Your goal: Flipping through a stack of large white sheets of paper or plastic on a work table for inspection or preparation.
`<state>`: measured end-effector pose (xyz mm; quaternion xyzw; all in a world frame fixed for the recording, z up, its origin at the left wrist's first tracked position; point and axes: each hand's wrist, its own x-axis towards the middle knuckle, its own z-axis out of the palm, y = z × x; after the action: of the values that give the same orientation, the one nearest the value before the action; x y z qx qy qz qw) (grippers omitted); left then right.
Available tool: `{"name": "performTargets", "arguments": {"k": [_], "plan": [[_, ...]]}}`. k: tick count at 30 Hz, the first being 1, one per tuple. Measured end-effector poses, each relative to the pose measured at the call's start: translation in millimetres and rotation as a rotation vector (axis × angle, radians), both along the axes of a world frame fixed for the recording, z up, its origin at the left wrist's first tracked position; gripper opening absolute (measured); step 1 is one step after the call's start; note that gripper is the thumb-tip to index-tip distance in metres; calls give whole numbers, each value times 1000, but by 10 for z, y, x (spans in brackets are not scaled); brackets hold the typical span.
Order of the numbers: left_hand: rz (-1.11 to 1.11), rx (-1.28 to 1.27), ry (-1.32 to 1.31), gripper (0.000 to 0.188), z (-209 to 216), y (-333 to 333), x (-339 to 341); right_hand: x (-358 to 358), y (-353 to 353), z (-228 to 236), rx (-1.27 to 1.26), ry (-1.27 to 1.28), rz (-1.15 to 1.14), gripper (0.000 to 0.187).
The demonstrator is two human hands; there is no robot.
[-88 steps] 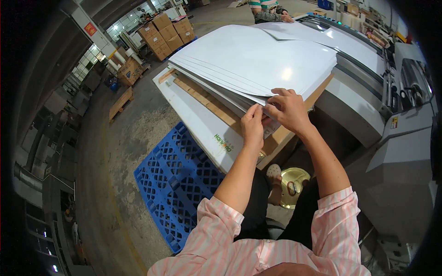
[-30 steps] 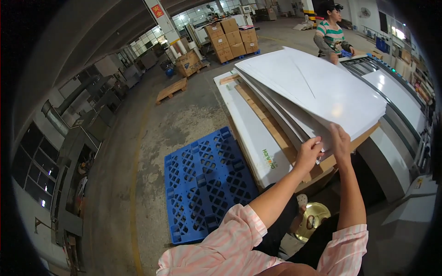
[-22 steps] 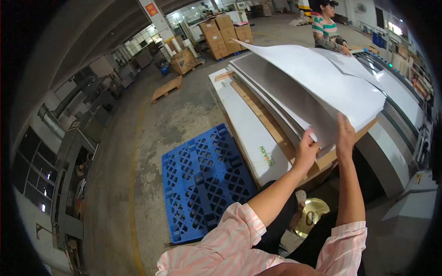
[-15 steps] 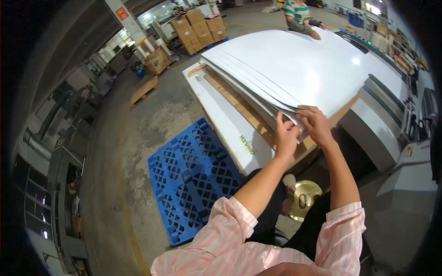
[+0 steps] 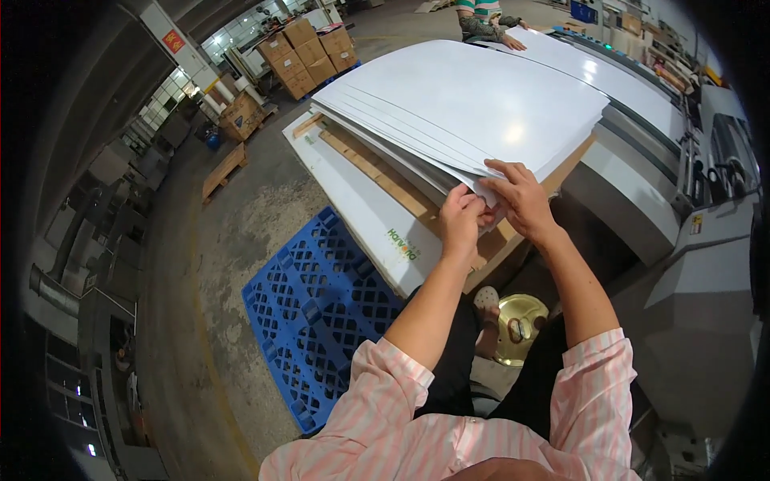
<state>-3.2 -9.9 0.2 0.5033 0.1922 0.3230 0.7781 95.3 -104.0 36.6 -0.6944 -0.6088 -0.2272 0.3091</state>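
Note:
A stack of large glossy white sheets (image 5: 465, 96) lies in front of me, the edges of its top sheets fanned out at the left. At the near corner, my right hand (image 5: 521, 199) is closed on the sheets, fingers over the top surface. Just left of it, my left hand (image 5: 463, 224) is closed at the underside of the same corner, thumb and fingers pinching the sheet edges. The corner is slightly lifted and bent between the hands. How many sheets each hand holds is hidden. Wooden slats (image 5: 377, 172) and a white printed board (image 5: 341, 192) lie beneath.
A blue plastic pallet (image 5: 311, 313) lies on the floor at the left. Grey machinery (image 5: 698, 297) stands close on the right. A round gold-coloured metal piece (image 5: 508, 353) is by my feet. Another person's hand (image 5: 513, 42) rests at the far sheets. Cardboard boxes (image 5: 298, 60) stand behind.
The view has shifted, so the stack sits farther left and a little higher in the picture. My hands stay at the corner, now closer together. The other person's hand remains at the far sheets.

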Motion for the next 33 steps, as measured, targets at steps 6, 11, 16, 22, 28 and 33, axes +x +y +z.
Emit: {"name": "performTargets", "arguments": {"k": [6,11,16,22,28,33], "plan": [[-21,76,-36,40,50,103,-99,-50,-27,24,37,125,69,31],[91,492,74,20,-9,249,-150,34,25,-38,12,61,-19,30],[239,1275,311,25,50,112,-192,48,47,-58,88,184,-1,26],[188,1418,368,28,45,21,-185,35,58,-72,98,213,-12,23],[270,1429,341,24,70,14,-178,20,28,-74,84,222,9,23],[315,1375,307,18,161,-14,-178,34,29,-93,84,201,3,23]]}}
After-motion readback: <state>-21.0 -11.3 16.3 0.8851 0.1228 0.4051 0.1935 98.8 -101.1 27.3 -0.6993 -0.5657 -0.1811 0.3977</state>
